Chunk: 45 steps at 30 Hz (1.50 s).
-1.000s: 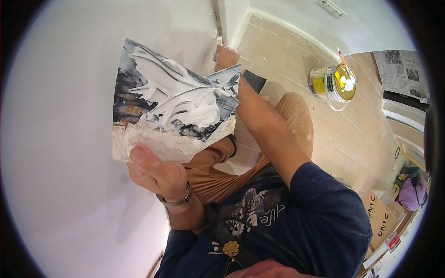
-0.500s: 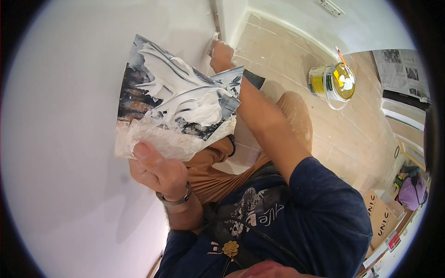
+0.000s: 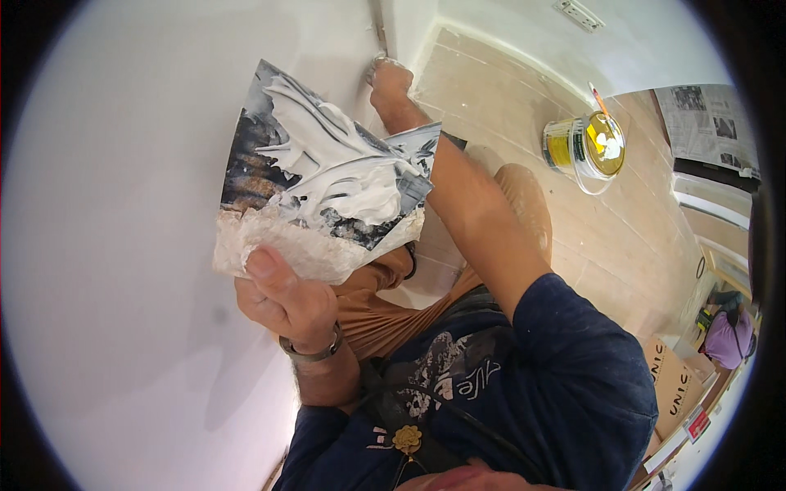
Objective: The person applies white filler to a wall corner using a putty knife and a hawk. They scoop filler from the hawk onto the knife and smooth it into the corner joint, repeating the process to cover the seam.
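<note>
My left hand (image 3: 286, 303) grips the lower edge of a thin printed board (image 3: 241, 155), thumb on top. Thick white filler paste (image 3: 332, 164) lies smeared across its middle, and a crusty dried layer covers its lower part. Beyond the board, my right arm reaches forward past its right side. My right hand (image 3: 390, 82) is closed against the white wall (image 3: 131, 204), near a narrow dark seam (image 3: 379, 33) by the corner. Whitish paste shows about its fingers. Whatever it grips is too small and hidden to make out.
On the tiled floor (image 3: 606, 237) to the right stands a clear bucket with a yellow lid (image 3: 606, 143), a brush on top. Newspaper (image 3: 708, 123) covers something at the far right. Cardboard boxes (image 3: 675, 393) and a person in purple (image 3: 727, 337) are at the lower right.
The board in my left hand has shifted slightly to the right. My right hand has slid a little farther along the wall, staying closed.
</note>
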Motion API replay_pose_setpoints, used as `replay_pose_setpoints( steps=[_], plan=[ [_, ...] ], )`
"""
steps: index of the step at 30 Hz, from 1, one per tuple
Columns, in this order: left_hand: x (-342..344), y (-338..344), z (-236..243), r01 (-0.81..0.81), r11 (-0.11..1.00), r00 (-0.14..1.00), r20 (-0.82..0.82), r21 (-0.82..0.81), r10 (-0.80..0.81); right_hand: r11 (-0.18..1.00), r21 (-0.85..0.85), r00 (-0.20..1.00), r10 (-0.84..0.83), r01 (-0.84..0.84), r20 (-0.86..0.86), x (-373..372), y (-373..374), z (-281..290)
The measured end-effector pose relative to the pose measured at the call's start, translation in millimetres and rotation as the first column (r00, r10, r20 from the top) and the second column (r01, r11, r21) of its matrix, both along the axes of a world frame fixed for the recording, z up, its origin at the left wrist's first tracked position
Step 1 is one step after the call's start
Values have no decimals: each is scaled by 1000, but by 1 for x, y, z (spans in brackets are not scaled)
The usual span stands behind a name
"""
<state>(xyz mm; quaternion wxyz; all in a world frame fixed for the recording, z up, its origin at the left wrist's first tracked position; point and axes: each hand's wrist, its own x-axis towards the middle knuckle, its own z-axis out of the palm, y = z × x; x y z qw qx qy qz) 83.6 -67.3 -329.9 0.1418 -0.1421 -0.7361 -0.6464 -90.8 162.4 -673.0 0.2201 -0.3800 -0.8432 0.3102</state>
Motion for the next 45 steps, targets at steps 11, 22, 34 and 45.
replay_pose_setpoints(
  steps=[11,22,34,45],
  plan=[
    [1,-1,6,-4,1000,999,38,-8,4,976,-49,963,216,-210,159,6,-14,127],
    [2,1,4,-19,999,997,80,38,16,905,-412,826,-148,-109,-544,1,-40,45],
    [2,-3,2,53,998,996,75,30,-56,944,-291,942,53,-156,-332,-17,-3,23],
    [1,-6,4,64,997,994,83,46,-67,965,-128,931,180,-230,-317,58,-26,159]
  ],
)
